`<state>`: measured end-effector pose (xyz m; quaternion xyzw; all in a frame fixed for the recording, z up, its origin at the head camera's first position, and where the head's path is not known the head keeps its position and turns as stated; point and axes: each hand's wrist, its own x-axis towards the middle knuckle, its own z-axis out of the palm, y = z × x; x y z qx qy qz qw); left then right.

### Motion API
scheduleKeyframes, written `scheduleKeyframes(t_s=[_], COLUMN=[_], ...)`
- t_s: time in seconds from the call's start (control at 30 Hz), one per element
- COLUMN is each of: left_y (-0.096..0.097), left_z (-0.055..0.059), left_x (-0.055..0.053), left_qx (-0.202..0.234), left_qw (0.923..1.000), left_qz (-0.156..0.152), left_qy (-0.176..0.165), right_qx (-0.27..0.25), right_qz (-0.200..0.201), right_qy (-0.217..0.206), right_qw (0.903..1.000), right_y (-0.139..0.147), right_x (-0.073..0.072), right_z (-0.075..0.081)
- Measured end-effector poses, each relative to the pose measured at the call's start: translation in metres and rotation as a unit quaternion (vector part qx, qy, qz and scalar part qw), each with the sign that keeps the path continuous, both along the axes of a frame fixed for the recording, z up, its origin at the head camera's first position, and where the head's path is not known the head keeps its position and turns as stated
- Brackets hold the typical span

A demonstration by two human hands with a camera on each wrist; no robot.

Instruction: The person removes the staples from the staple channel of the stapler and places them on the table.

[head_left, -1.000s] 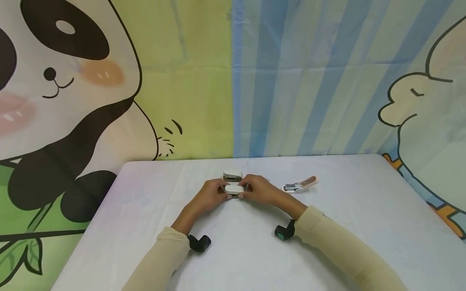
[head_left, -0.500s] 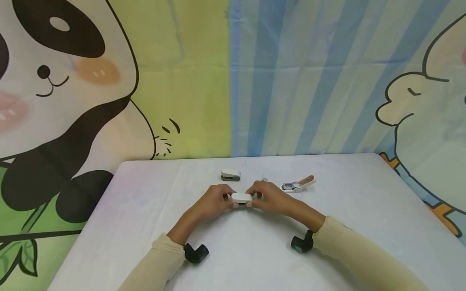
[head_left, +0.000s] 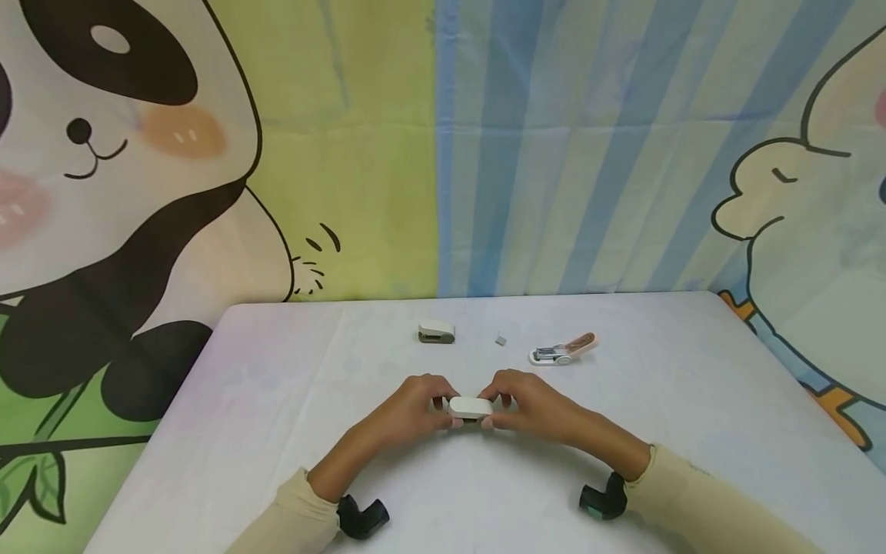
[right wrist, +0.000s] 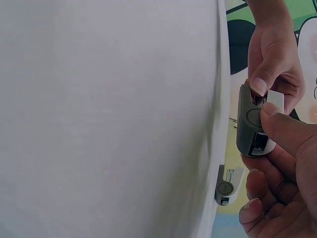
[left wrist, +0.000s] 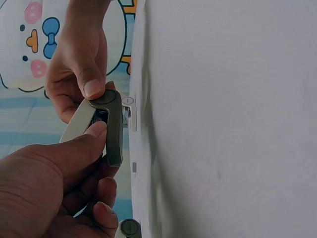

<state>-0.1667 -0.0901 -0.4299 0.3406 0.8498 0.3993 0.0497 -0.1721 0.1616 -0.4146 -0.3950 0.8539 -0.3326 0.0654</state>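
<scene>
A small white and grey-green stapler [head_left: 471,408] is held between both hands above the table. My left hand [head_left: 415,412] pinches its left end, and in the left wrist view the thumb presses into the gap beside the grey-green base of the stapler [left wrist: 115,134]. At the other end, my right hand [head_left: 540,408] pinches it between thumb and fingers. The right wrist view shows the right thumb [right wrist: 282,124] against the round hinge part of the stapler [right wrist: 244,119].
Behind the hands, a second white and grey-green stapler [head_left: 436,332] stands on the white table [head_left: 291,369]. Right of it lies a small grey piece [head_left: 501,339], perhaps staples. Farther right is an opened stapler [head_left: 554,354] with a brownish-pink handle.
Both hands have brought the held stapler nearer the person and slightly right, away from the second stapler. The small grey piece has come into full view.
</scene>
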Motion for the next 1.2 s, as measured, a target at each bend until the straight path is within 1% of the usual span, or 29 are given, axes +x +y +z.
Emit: scheduleKeyframes(t_s=[0.13,0.23,0.33,0.43,0.5,0.6,0.7,0.77,0.8,0.87,0.93,1.03,1.2], left_y=[0.003,0.004,0.005,0.006,0.006,0.007,0.007,0.007,0.007,0.007,0.008,0.008,0.009], left_z=[-0.006,-0.010,-0.011,-0.011,-0.011,-0.011,-0.014,-0.016,-0.016,-0.017,-0.018,-0.017,-0.016], left_x=[0.004,0.006,0.008,0.009,0.010,0.011,0.011,0.011,0.011,0.011,0.012,0.012,0.013], left_qx=[0.001,-0.001,-0.007,-0.015,-0.016,-0.014,-0.012,-0.012,-0.012,-0.008,-0.004,0.003,0.005], left_qw=[0.9999,0.9994,0.9989,0.9986,0.9984,0.9984,0.9985,0.9986,0.9986,0.9985,0.9986,0.9988,0.9994], left_qz=[-0.013,-0.018,-0.021,-0.021,-0.022,-0.025,-0.030,-0.031,-0.031,-0.031,-0.028,-0.021,-0.013], left_qy=[-0.010,-0.029,-0.042,-0.047,-0.049,-0.049,-0.044,-0.041,-0.041,-0.044,-0.045,-0.044,-0.032], right_qx=[-0.003,0.001,0.007,0.015,0.015,-0.008,-0.056,-0.075,-0.079,-0.075,-0.059,-0.042,-0.024], right_qz=[0.003,0.001,0.003,0.007,0.008,0.001,-0.005,-0.004,-0.002,0.001,-0.001,-0.013,-0.028], right_qy=[-0.001,-0.003,-0.009,-0.016,-0.012,0.018,0.054,0.062,0.059,0.045,0.035,0.029,0.028], right_qw=[1.0000,1.0000,0.9999,0.9997,0.9998,0.9998,0.9969,0.9952,0.9951,0.9962,0.9976,0.9986,0.9989], right_y=[0.003,0.004,0.005,0.005,0.005,0.002,-0.003,-0.007,-0.010,-0.015,-0.019,-0.024,-0.028], right_x=[0.005,0.006,0.007,0.007,0.007,0.010,0.015,0.018,0.019,0.021,0.022,0.023,0.022], right_z=[-0.006,-0.011,-0.013,-0.014,-0.014,-0.013,-0.011,-0.011,-0.011,-0.011,-0.011,-0.010,-0.008])
